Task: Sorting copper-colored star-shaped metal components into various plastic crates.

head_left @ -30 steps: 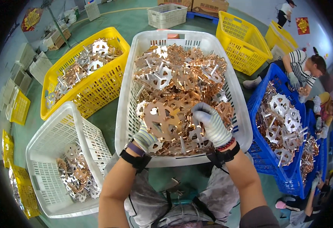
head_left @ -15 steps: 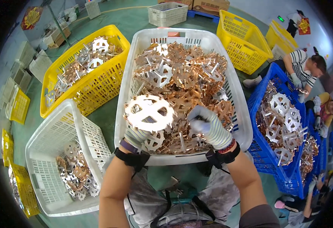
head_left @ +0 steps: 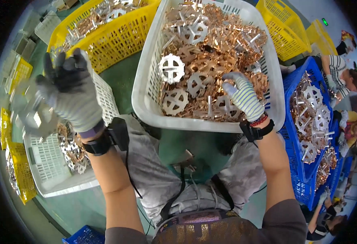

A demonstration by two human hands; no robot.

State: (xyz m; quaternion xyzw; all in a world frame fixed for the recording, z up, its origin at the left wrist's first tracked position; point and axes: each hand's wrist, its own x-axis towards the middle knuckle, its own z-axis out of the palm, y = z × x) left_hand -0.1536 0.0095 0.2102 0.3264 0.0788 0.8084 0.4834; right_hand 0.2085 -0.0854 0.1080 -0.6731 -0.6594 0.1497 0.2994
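My left hand (head_left: pixel 70 91), in a striped glove with dark fingertips, is raised over the left white basket (head_left: pixel 58 188) with its fingers spread. Beside its thumb is a shiny round metal plate (head_left: pixel 34 112), smeared by motion; whether it touches the glove is hard to see. My right hand (head_left: pixel 243 95), in a striped glove, hovers low over the big white crate (head_left: pixel 139 95), thumb and fingers apart and nothing visible between them. Inside that crate lie copper-coloured metal pieces (head_left: pixel 215 53) and silver toothed discs with cut-outs, one bright disc (head_left: pixel 171 69) at the left wall.
Similar metal parts fill a yellow basket (head_left: pixel 117 38) at the far left and blue crates (head_left: pixel 286 105) on the right. Another yellow basket (head_left: pixel 286 32) stands at the far right. Co-workers, one in a striped shirt (head_left: pixel 335 67), sit beyond the blue crates.
My left hand has swung from the big crate out to the left basket and opened, the toothed plate going along. My right hand has spread its fingers over the parts. The view has shifted.
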